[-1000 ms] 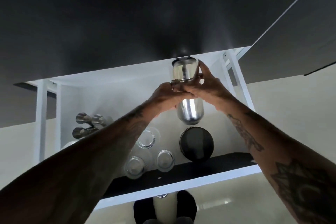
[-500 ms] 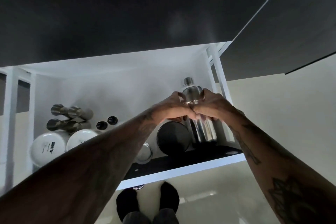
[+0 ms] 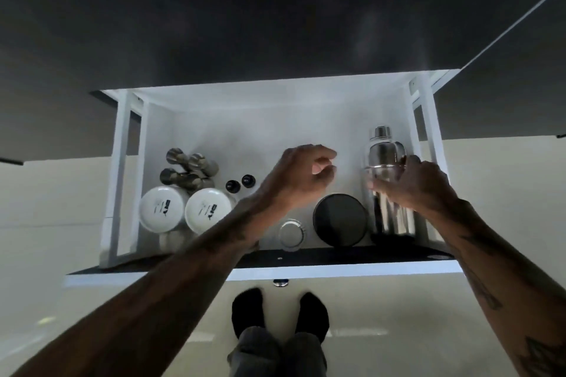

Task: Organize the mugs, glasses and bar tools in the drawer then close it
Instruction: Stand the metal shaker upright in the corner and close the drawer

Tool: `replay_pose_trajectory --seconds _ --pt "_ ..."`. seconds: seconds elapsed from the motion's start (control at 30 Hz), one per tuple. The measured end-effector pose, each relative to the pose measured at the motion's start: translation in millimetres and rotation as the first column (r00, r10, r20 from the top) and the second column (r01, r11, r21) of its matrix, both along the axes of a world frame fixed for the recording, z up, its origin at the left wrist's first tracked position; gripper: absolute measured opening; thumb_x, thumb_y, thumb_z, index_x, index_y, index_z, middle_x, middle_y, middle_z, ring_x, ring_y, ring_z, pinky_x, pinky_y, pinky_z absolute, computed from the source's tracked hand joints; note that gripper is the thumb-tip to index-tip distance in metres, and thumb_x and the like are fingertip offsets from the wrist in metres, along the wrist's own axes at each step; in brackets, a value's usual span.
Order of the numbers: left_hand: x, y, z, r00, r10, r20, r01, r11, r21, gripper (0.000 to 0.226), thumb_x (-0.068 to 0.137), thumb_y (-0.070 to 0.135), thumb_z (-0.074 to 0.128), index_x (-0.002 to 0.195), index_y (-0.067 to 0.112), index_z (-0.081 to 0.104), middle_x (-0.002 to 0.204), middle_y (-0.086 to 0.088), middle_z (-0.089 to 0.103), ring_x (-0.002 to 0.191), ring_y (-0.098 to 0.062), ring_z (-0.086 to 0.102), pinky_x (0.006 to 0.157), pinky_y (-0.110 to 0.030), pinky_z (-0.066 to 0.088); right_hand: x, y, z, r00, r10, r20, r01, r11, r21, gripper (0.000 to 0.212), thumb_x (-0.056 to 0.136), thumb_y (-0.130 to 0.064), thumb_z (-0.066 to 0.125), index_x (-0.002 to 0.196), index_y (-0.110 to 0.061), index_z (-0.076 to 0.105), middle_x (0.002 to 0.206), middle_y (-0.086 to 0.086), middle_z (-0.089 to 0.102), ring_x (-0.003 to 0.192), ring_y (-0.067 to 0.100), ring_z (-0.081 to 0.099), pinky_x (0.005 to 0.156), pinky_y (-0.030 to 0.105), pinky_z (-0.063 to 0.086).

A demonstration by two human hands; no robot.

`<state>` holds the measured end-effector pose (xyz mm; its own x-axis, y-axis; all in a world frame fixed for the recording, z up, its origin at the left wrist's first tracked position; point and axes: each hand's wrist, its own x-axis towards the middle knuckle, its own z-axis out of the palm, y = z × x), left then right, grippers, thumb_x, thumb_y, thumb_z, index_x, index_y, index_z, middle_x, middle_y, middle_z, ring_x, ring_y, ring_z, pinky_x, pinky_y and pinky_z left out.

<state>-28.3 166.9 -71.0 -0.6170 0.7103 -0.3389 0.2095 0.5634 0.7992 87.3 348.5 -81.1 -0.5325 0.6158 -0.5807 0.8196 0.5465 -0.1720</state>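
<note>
The white drawer (image 3: 245,119) stands pulled out below me. A steel cocktail shaker (image 3: 386,162) stands upright in its right corner, and my right hand (image 3: 413,184) grips its body. My left hand (image 3: 301,176) hovers over the drawer's middle, fingers loosely curled, holding nothing. Two white mugs (image 3: 164,208) (image 3: 208,208) sit upside down at the left. Behind them lie steel jiggers (image 3: 190,168). Two small black stoppers (image 3: 240,183) rest near the mugs. A black round container (image 3: 340,219) and a clear glass (image 3: 291,234) stand by the front wall.
The drawer's dark front panel (image 3: 337,257) with a metal knob (image 3: 281,282) runs across below the hands. My feet in black socks (image 3: 280,312) stand on the pale floor. A dark countertop (image 3: 245,15) overhangs the drawer's back.
The shaker went from held up in both hands down into the drawer's right corner. My left hand has let go and moved left; the right still holds it.
</note>
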Motion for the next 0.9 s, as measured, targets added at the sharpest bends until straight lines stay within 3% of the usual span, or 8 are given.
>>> replay_pose_trajectory --seconds 0.03,0.1,0.2,0.27,0.33,0.53,0.7,0.9 --pt "3.3 -30.2 9.9 0.989 0.055 -0.135 -0.046 0.997 0.069 0.026 0.089 0.015 0.063 0.112 0.008 0.073 0.105 -0.009 0.076 0.094 -0.019 0.072 0.087 -0.032 0.057 7.8 -7.3 4.4 0.999 0.043 -0.011 -0.042 0.996 0.073 0.075 0.077 -0.062 0.068 0.119 -0.002 0.053 0.108 0.018 0.067 0.087 0.03 0.065 0.07 0.031 0.05" --pt "16.3 -97.9 25.5 0.893 0.111 -0.437 -0.092 0.994 0.064 0.022 0.089 0.018 0.061 0.106 0.011 0.074 0.098 -0.004 0.074 0.087 -0.02 0.071 0.079 -0.033 0.058 28.5 -31.2 17.3 0.984 0.144 -0.102 -0.117 0.967 0.228 0.059 0.087 -0.055 0.057 0.124 -0.009 0.053 0.117 0.017 0.063 0.099 0.037 0.064 0.079 0.041 0.051" --pt "47.4 -191.2 25.5 0.737 0.072 -0.672 -0.184 0.978 -0.097 0.036 0.09 0.032 0.056 0.115 0.009 0.07 0.118 -0.011 0.069 0.112 -0.029 0.064 0.087 -0.043 0.057 65.4 -75.2 31.2 0.854 0.332 -0.4 -0.201 0.921 0.335 0.05 0.096 -0.045 0.042 0.121 -0.006 0.06 0.124 0.017 0.063 0.109 0.039 0.062 0.089 0.047 0.052" --pt "60.0 -226.5 12.0 0.744 -0.015 -0.668 -0.18 0.958 -0.222 0.056 0.093 0.041 0.048 0.133 0.004 0.058 0.142 -0.017 0.055 0.136 -0.033 0.047 0.105 -0.053 0.045 85.5 -102.7 25.6 0.767 0.407 -0.496 -0.256 0.903 0.345 0.056 0.097 -0.043 0.041 0.132 -0.002 0.058 0.139 0.018 0.057 0.13 0.035 0.052 0.104 0.052 0.043" --pt "66.4 -243.0 -1.2 0.772 -0.066 -0.632 -0.154 0.945 -0.287 0.068 0.096 0.049 0.04 0.146 0.003 0.042 0.156 -0.018 0.037 0.148 -0.034 0.029 0.115 -0.056 0.03 97.0 -127.4 13.6 0.73 0.466 -0.5 -0.314 0.878 0.36 0.059 0.1 -0.044 0.036 0.139 -0.003 0.05 0.15 0.016 0.045 0.141 0.032 0.039 0.113 0.053 0.032" --pt "65.6 -250.5 -10.4 0.745 -0.159 -0.648 -0.072 0.946 -0.315 0.08 0.091 0.057 0.051 0.151 0.005 0.035 0.161 -0.015 0.027 0.151 -0.033 0.02 0.12 -0.055 0.02 101.7 -144.0 3.5 0.79 0.5 -0.354 -0.368 0.85 0.377 0.066 0.102 -0.049 0.025 0.147 -0.002 0.036 0.158 0.015 0.029 0.148 0.032 0.024 0.122 0.045 0.016" --pt "58.1 -258.7 -14.4 0.707 -0.271 -0.654 -0.003 0.922 -0.386 0.075 0.096 0.059 0.04 0.153 0.012 0.031 0.163 -0.013 0.022 0.152 -0.033 0.014 0.12 -0.055 0.019 100.3 -145.2 8.3 0.832 0.498 -0.245 -0.405 0.846 0.346 0.072 0.101 -0.054 0.012 0.151 -0.004 0.029 0.161 0.013 0.024 0.149 0.029 0.018 0.123 0.034 0.0" --pt "58.2 -261.1 -23.5 0.664 -0.288 -0.69 -0.009 0.919 -0.393 0.074 0.098 0.059 0.032 0.155 0.013 0.025 0.164 -0.014 0.018 0.153 -0.033 0.01 0.122 -0.053 0.011 102.1 -146.0 3.8 0.815 0.507 -0.281 -0.398 0.841 0.366 0.075 0.101 -0.055 0.008 0.15 -0.003 0.03 0.159 0.015 0.028 0.148 0.031 0.022 0.121 0.039 0.009"
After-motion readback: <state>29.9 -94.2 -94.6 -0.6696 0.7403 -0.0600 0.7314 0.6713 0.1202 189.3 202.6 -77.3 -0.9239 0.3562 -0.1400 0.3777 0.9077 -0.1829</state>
